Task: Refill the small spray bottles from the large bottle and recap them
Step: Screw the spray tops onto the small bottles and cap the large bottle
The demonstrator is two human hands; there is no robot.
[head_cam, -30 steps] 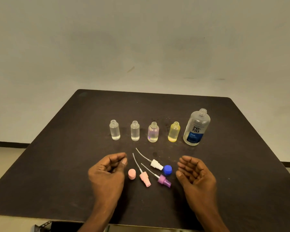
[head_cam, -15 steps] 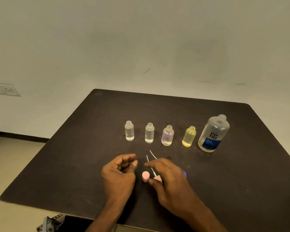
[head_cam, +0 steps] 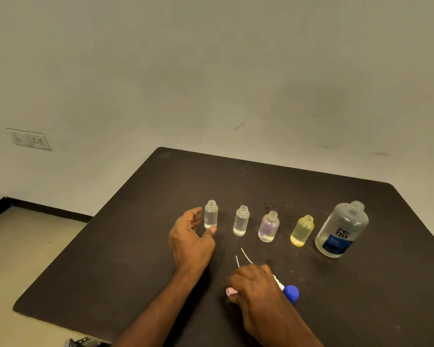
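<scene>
Dark square table (head_cam: 135,246): left hand (head_cam: 189,240) has moved up, open beside leftmost clear small bottle (head_cam: 211,214), while right hand (head_cam: 254,288) now covers the sprayers, pinching pink cap (head_cam: 230,292), so recapping starts.

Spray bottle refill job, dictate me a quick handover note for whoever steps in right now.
Left hand: open, beside the leftmost small bottle, thumb near its base.
Right hand: over the loose spray caps, fingers on a pink cap; grip unclear.
Four small bottles stand uncapped in a row; the large bottle stands uncapped at the right end. The blue cap lies by the right hand.
Done: all caps off; small bottles hold some liquid.
Left: top up if needed, recap every bottle.
</scene>
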